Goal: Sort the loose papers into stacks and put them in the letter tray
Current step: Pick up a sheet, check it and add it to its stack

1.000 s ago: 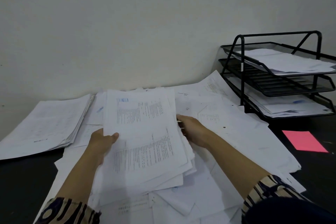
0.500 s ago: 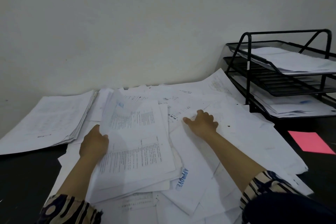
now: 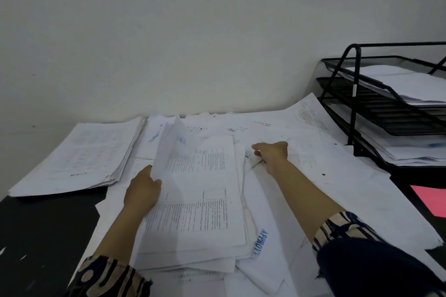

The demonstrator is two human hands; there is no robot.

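A messy pile of loose white papers (image 3: 313, 176) covers the middle of the dark table. My left hand (image 3: 142, 190) grips the left edge of a bundle of printed sheets (image 3: 200, 195) lying on the pile, and the top sheet's left edge curls upward. To the right of that bundle, my right hand (image 3: 271, 154) pinches the edge of a loose sheet (image 3: 251, 159) in the pile. A black three-tier mesh letter tray (image 3: 357, 103) stands at the right. Its top and bottom tiers hold papers, and its middle tier looks empty.
A neat stack of papers (image 3: 77, 157) lies at the left against the wall. A pink sheet (image 3: 432, 200) lies on the dark table (image 3: 43, 236) at the right edge, below the tray. A sheet stamped APPROVE in blue (image 3: 261, 243) pokes out under the bundle.
The bundle went from being held up by both hands to resting on the pile. My right hand let go, reached onto the loose papers at the right, and now pinches a sheet.
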